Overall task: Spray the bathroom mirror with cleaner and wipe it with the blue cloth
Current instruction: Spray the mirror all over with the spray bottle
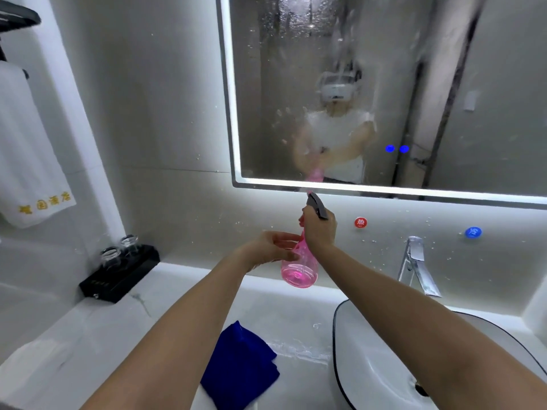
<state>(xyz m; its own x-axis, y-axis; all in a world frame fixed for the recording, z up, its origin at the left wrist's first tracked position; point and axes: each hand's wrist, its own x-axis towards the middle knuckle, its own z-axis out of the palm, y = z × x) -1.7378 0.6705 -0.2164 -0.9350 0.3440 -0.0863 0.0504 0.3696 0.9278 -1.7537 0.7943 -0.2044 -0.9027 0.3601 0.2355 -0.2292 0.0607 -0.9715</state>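
Note:
A pink see-through spray bottle (299,270) with a grey trigger head hangs above the back of the counter, just below the mirror (384,93). My right hand (321,229) grips its neck at the trigger. My left hand (272,247) holds the bottle's body from the left, fingers curled round it. The lit-edged mirror is covered in droplets and wet streaks. The blue cloth (239,368) lies crumpled on the white counter near the front, under my left forearm, touched by neither hand.
A white basin (370,368) with a dark rim sits at the right, a chrome tap (414,261) behind it. A black tray (118,276) with two glasses stands at the back left. A white towel (26,161) hangs on the left wall.

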